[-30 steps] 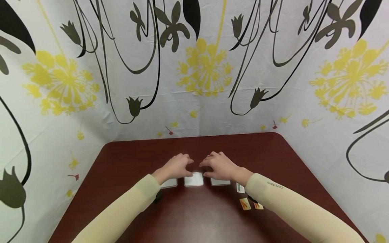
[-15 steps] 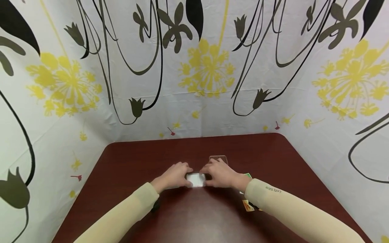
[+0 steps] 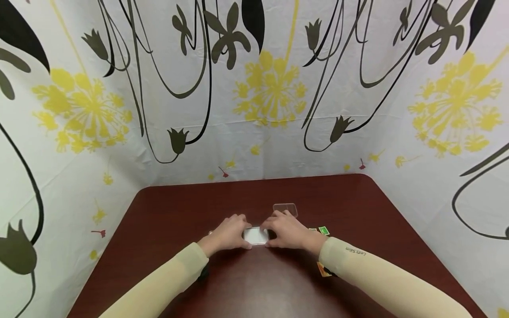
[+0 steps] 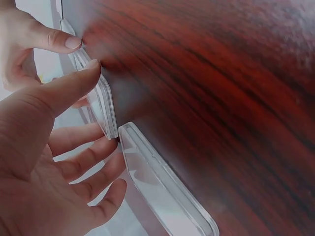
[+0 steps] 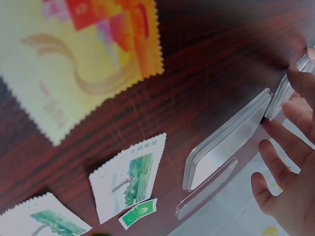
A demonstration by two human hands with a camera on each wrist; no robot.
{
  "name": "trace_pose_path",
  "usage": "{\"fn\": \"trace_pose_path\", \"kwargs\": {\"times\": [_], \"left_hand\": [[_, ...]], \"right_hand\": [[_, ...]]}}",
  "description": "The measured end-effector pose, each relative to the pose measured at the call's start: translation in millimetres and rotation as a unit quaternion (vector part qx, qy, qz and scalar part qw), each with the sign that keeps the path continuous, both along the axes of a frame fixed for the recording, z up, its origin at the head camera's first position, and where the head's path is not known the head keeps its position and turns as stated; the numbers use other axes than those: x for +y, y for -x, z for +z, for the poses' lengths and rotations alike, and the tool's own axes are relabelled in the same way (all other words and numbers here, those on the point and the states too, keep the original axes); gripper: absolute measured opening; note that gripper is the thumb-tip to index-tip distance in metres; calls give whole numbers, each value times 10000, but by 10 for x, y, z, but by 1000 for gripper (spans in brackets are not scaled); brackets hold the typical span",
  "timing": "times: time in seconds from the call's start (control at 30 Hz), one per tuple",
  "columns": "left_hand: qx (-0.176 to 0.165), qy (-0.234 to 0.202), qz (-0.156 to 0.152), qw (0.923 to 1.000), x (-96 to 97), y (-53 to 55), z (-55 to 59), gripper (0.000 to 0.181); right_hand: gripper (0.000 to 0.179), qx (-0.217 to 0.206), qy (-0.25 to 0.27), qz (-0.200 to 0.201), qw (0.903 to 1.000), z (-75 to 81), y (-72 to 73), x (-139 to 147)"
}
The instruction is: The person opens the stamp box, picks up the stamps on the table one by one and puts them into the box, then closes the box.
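Note:
Both hands are at a flat clear plastic case (image 3: 256, 236) with a white inside, in the middle of the table. My left hand (image 3: 227, 232) grips its left end, thumb at the near edge and fingers toward the far side. At the other end my right hand (image 3: 287, 230) pinches it the same way. The left wrist view shows both thumbs along the edge of this case (image 4: 105, 105). A similar case (image 4: 165, 184) lies to its left. Another case (image 5: 229, 140) lies to its right, largely under the right hand in the head view.
A thin clear lid (image 3: 285, 209) lies behind the right hand. Postage stamps are spread at the right: an orange one (image 5: 93, 64), two with green landscapes, one of them nearer (image 5: 130, 179), and a small green one (image 5: 138, 213). Patterned fabric (image 3: 258, 145) surrounds the dark red table (image 3: 254, 282).
Both hands have come down from above the middle case onto its two ends. The clear lid behind the right hand, not visible a second ago, now shows.

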State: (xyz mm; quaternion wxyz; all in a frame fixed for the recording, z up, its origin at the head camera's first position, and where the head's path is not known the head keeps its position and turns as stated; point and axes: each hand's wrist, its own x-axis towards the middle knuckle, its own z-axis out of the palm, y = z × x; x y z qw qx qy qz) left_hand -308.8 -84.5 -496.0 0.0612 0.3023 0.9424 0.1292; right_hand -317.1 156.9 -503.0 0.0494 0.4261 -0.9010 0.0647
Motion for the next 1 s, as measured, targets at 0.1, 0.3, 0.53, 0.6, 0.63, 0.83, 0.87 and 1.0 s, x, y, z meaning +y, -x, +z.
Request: {"fn": "trace_pose_path", "kwargs": {"times": [0.1, 0.3, 0.53, 0.6, 0.63, 0.83, 0.87, 1.0], "left_hand": [[2, -50, -3, 10000, 6, 6, -14, 53], [78, -181, 18, 9998, 9, 14, -13, 52], [124, -118, 74, 9998, 17, -1, -35, 53], [119, -144, 68, 9998, 22, 1, -36, 53], [127, -151, 65, 9998, 25, 4, -36, 53], [106, -223, 82, 9997, 20, 35, -40, 50], [96, -229, 88, 9997, 18, 40, -42, 50], [104, -254, 66, 9996, 12, 58, -50, 49]], "right_hand": [[41, -45, 46, -36, 10000, -13, 6, -5], [35, -67, 195, -84, 9998, -5, 9, -35], [34, -131, 268, -196, 9994, 3, -34, -70], [34, -87, 300, -223, 9993, -3, -41, -75], [34, -57, 319, -233, 9992, -7, -43, -78], [37, -44, 482, -277, 9984, -22, -62, -93], [37, -61, 495, -285, 9984, -21, -66, -95], [37, -76, 483, -330, 9983, -18, -78, -100]]}}
